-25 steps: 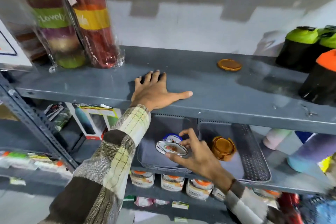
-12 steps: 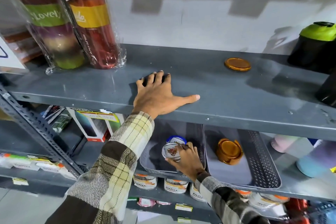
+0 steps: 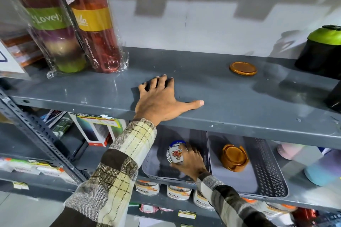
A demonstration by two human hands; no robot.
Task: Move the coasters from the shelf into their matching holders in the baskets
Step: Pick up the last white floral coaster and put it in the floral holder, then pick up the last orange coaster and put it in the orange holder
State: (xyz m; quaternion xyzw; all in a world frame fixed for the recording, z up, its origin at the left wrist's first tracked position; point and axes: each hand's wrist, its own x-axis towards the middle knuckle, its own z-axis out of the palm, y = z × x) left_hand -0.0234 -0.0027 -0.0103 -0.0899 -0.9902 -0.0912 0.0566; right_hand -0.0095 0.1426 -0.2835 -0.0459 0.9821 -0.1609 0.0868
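Since a second ago, right hand has carried the white patterned coaster deeper into the left basket, pinching its rim. Left hand lies spread on the shelf. At two o'clock, the amber coaster looks light, stiff, slippery: grip by the rim.

The grey shelf is hiding the far ends of both baskets beneath it. In the left basket, the right hand is covering part of the patterned coaster, hiding the holder. The green-lidded container on that shelf is running off the right edge.
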